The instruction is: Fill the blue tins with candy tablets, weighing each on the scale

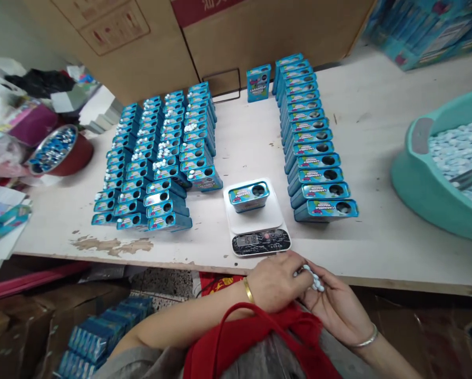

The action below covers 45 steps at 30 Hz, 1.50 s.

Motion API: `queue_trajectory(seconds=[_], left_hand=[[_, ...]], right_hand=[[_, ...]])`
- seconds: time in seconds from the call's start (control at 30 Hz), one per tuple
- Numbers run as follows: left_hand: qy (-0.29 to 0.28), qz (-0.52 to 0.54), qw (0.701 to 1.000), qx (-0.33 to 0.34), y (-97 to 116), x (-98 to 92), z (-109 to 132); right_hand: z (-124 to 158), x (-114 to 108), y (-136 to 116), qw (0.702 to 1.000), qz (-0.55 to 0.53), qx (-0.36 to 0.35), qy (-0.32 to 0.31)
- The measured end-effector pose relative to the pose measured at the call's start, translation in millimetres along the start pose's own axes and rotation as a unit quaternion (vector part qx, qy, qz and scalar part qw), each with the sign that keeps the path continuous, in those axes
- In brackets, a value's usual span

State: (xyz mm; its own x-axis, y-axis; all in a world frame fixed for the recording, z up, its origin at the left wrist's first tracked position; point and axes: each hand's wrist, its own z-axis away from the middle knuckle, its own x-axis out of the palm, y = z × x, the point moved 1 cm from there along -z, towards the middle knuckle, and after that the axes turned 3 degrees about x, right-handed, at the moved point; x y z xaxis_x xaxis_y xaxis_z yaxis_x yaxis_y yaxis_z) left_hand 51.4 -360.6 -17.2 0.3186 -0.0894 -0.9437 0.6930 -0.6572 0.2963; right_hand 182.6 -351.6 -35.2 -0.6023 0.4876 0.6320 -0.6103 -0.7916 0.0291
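Observation:
My right hand (338, 302) is cupped palm up below the table's front edge, holding a small heap of white candies (317, 284). Over that palm bends my left hand (277, 279), its curled fingers at the candies and its fingertips partly hidden. Just beyond both hands stands a white digital scale (239, 223) with lit digits. A blue candy tin (249, 202) is upright on its plate, with dark space and some candies visible through the round opening in its top.
Rows of open blue tins (167, 205) stand left, many with candies on top; another row (325, 208) stands right. One tin (258, 84) stands at the back by a cardboard box (236, 47). A teal tub (418, 179) of candies with a metal scoop is far right; a red bowl (80, 152) is left.

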Motion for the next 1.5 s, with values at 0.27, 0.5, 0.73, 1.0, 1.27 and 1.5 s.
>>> queue_trajectory(seconds=[0.27,0.5,0.73,1.0,1.27,1.5], left_hand=[[-0.009,0.046,0.998,-0.035,-3,-6.3,4],[0.054,0.035,0.998,-0.015,-7,-8.1,4],[0.209,0.179,0.959,-0.068,-43,-57.4,-10],[0.284,0.147,0.941,-0.116,-67,-86.3,-22],[0.247,0.024,0.954,-0.168,-95,-100.8,-24],[0.252,0.086,0.953,-0.143,-75,-101.0,-19]], right_hand=[[-5,1,3,0.999,0.033,-0.016,-0.031],[-11,4,-1,0.997,0.043,0.008,-0.061],[-12,31,-3,0.995,-0.003,-0.002,-0.104],[-16,66,-5,0.991,-0.002,-0.021,-0.13],[-14,62,-6,0.994,0.022,-0.015,-0.105],[-14,50,-7,0.996,0.014,0.0,-0.086]])
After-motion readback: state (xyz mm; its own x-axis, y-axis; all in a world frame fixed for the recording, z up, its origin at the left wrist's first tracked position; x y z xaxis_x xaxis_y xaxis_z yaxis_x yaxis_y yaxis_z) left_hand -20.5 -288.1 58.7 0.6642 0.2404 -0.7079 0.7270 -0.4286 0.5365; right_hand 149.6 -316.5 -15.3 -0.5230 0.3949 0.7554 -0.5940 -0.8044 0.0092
